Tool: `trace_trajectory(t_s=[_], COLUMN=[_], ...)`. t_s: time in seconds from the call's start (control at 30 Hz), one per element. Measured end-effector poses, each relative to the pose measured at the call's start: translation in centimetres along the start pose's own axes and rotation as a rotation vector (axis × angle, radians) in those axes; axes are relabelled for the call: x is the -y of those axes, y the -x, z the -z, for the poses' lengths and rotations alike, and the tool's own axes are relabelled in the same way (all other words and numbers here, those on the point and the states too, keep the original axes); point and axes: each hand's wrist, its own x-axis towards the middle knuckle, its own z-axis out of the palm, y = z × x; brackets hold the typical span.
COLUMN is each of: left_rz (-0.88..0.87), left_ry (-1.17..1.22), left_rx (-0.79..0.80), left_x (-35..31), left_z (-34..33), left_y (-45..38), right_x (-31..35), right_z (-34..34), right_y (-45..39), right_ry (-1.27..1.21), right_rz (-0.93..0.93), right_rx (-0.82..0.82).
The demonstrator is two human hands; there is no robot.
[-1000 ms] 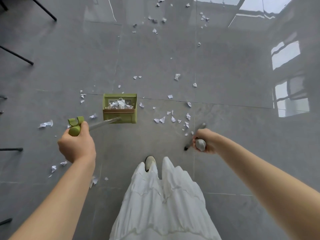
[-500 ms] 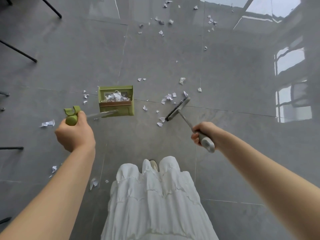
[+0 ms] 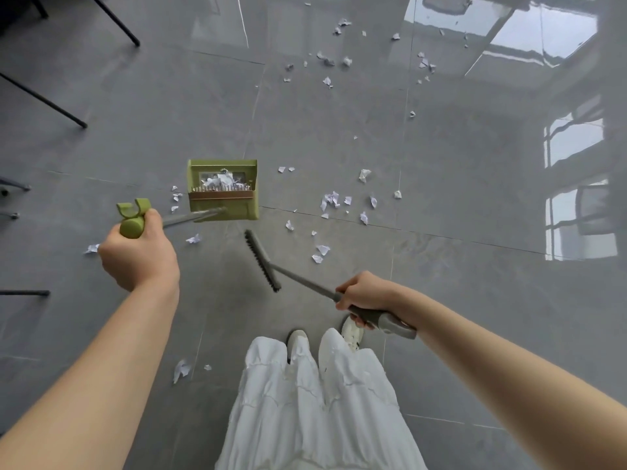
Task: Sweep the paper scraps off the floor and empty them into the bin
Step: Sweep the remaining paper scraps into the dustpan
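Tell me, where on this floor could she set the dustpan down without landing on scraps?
Bare tile lies between the green dustpan and the dark chair legs at upper left, and between the broom head and her shoes. Right of the dustpan the paper scraps crowd together, with more scattered at the top.

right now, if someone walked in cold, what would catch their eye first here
The green dustpan in the middle of the grey floor, already holding white scraps, held by its long handle in the left hand. Just right of it, a loose cluster of paper scraps lies unswept, with more scattered farther off. The right hand grips the broom, whose dark brush head sits below the dustpan.
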Motion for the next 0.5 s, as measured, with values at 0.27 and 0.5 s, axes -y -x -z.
trace_trajectory(t_s=[0.27, 0.5], left_rz=[-0.005, 0.058], left_ry=[-0.023, -0.029], left_rx=[-0.011, -0.096], left_x=[-1.7, -3.9], left_z=[-2.4, -6.5], left_y=[0.8, 4.5], right_x=[-0.5, 1.0], right_z=[4.9, 18.3], right_y=[-3.1, -3.7], right_ry=[0.049, 0.172], right_rz=[-0.066, -0.081], right_rx=[0.002, -0.12])
